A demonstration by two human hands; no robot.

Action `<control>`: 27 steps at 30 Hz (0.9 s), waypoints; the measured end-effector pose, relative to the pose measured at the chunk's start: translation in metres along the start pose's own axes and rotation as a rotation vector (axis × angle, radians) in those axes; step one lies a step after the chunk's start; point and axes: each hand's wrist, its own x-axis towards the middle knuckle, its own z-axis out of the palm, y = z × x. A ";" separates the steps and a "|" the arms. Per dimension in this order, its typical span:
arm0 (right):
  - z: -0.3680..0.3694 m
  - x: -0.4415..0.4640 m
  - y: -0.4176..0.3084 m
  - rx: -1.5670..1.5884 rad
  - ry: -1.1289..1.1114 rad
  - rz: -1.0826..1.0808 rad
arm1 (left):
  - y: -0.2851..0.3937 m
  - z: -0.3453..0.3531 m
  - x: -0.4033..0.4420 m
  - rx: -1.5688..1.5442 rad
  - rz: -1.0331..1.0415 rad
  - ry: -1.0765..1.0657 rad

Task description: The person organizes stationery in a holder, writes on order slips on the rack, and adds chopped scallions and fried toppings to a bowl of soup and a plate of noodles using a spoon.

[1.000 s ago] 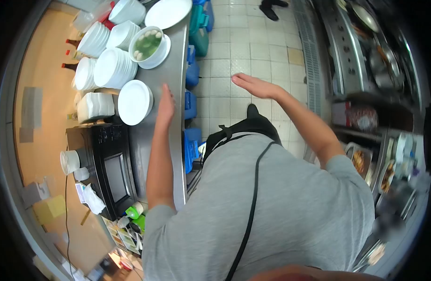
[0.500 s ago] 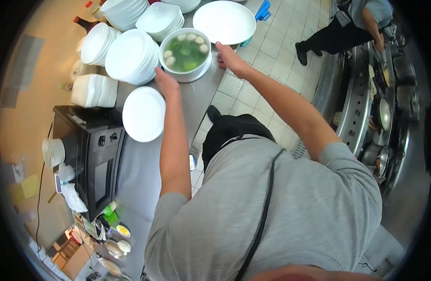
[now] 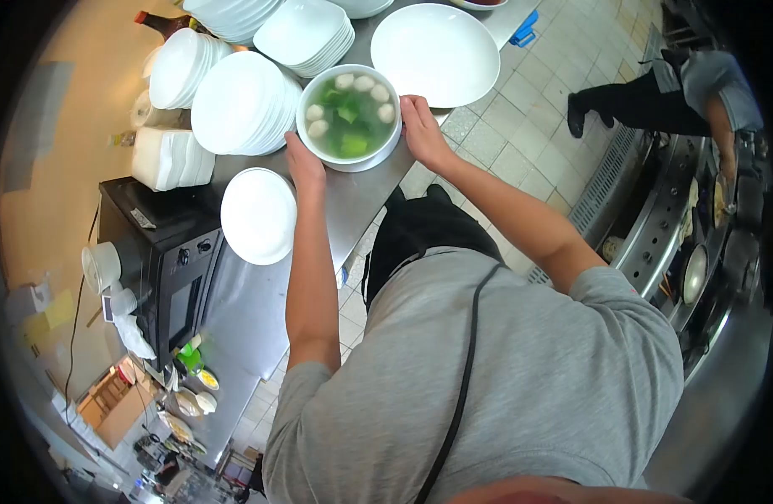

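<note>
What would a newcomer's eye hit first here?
First, the white bowl of soup with greens and pale balls, over the steel counter, between the left hand and right hand. Next, stacked white dishes left of it and a large white plate at its upper right. Then a person by the stove, far right.

Forearms [image 3: 312, 277] extended forward, left grip [image 3: 307, 165] and right grip [image 3: 424, 133] apart, turned inward

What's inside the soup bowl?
In the white bowl, I see pale round balls and green leafy pieces in cloudy liquid. The bottom is hidden, so I can't tell what lies down there.
</note>
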 end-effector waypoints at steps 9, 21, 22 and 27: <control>-0.017 -0.001 -0.011 -0.090 -0.123 -0.077 | -0.020 0.004 -0.040 -0.009 -0.156 0.139; -0.027 -0.002 -0.014 -0.170 -0.209 0.042 | -0.010 -0.020 -0.031 0.351 -0.291 0.083; -0.024 -0.002 -0.012 -0.135 -0.201 0.052 | 0.001 -0.018 -0.030 0.312 -0.302 0.066; -0.021 0.003 -0.011 -0.101 -0.207 0.136 | -0.035 -0.018 0.013 0.170 -0.136 0.059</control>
